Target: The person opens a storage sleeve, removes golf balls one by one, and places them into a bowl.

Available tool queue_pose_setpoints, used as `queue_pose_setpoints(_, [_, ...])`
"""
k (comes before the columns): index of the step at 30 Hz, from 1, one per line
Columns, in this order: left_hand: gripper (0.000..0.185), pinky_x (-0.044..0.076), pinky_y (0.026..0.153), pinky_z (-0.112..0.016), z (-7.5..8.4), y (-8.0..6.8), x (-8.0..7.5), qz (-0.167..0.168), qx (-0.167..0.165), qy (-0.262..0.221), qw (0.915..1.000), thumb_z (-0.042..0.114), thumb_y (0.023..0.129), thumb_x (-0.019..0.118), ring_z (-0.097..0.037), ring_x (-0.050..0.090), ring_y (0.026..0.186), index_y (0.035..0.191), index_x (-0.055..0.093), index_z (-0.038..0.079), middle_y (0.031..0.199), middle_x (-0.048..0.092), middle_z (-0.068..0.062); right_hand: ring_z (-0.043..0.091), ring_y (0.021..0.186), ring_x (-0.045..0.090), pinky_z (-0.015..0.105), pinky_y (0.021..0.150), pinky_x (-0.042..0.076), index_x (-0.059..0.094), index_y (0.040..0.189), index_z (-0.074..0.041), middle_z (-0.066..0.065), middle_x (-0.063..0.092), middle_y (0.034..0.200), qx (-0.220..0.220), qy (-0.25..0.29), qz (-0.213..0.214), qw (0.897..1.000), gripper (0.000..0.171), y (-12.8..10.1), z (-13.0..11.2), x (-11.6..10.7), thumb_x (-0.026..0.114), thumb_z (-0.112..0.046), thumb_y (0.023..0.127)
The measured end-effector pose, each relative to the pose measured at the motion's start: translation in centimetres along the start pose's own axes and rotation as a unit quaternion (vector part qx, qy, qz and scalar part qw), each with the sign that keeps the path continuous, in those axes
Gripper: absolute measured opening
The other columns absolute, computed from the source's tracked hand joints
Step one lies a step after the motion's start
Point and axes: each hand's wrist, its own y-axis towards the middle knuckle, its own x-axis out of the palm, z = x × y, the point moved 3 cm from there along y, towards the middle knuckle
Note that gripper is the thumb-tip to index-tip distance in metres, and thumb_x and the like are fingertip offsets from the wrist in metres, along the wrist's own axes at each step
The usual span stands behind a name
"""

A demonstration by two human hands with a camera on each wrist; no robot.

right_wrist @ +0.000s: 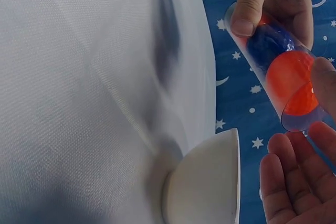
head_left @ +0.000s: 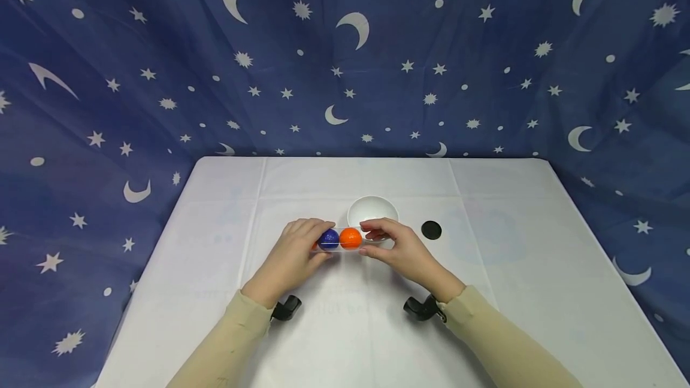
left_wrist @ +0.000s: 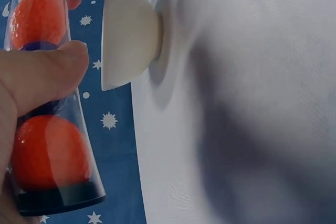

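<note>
At the left of centre in the head view, the left hand (head_left: pixel 295 248) wraps around one end of a clear plastic tube (head_left: pixel 345 239), thumb and fingers curled about it; the left wrist view shows the thumb (left_wrist: pixel 39 74) pressed across the tube's wall and a black cap (left_wrist: pixel 55 199) closing that end. The tube lies sideways just above the white tablecloth (head_left: pixel 345 328), in the middle of the frame, held between both hands. Inside it sit a blue ball (head_left: pixel 328 239) and, to its right, an orange ball (head_left: pixel 350 238); the left wrist view shows another orange ball (left_wrist: pixel 48 150) next to the capped end. Just behind the tube, a white bowl (head_left: pixel 373 211) stands on the cloth. The right hand (head_left: pixel 400 247) is at the tube's other end, which the right wrist view shows uncapped; its thumb and fingers bend loosely about the mouth, the fingers (right_wrist: pixel 294 182) spread just below the opening, and I cannot tell whether they really pinch it. Further right, near the bowl, a small black disc (head_left: pixel 431 230) lies flat on the cloth.
</note>
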Motion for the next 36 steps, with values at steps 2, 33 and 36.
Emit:
queue_pose_setpoints(2, [0.055,0.03,0.106,-0.038,0.0,0.1,-0.2,0.009,0.007,0.005,0.9999,0.023,0.08,0.081,-0.02,0.051,0.114,0.129,0.059,0.011,0.12,0.061,0.0,0.018,0.099,0.062,0.052,0.089,0.048,0.064,0.123,-0.015,-0.001,0.064,0.117,0.002,0.009,0.0,1.0,0.05,-0.1,0.1,-0.1,0.08,-0.03,0.079])
queue_pose_setpoints(33, [0.054,0.029,0.102,-0.041,0.2,0.6,-1.6,0.022,0.026,0.043,0.9985,0.017,0.079,0.082,-0.021,0.049,0.114,0.129,0.062,0.015,0.125,0.061,0.0,0.015,0.092,0.064,0.051,0.085,0.05,0.064,0.122,-0.021,-0.011,0.065,0.11,0.002,0.001,0.001,1.0,0.048,0.0,0.1,0.0,0.079,-0.037,0.08])
queue_pose_setpoints(36, [0.054,0.029,0.103,-0.042,0.1,0.6,-1.5,0.022,0.023,0.036,0.9988,0.017,0.078,0.082,-0.021,0.048,0.115,0.128,0.062,0.015,0.125,0.061,0.0,0.016,0.092,0.064,0.052,0.084,0.05,0.064,0.122,-0.022,-0.011,0.066,0.109,0.001,-0.001,0.002,1.0,0.047,0.0,0.1,0.0,0.08,-0.036,0.079])
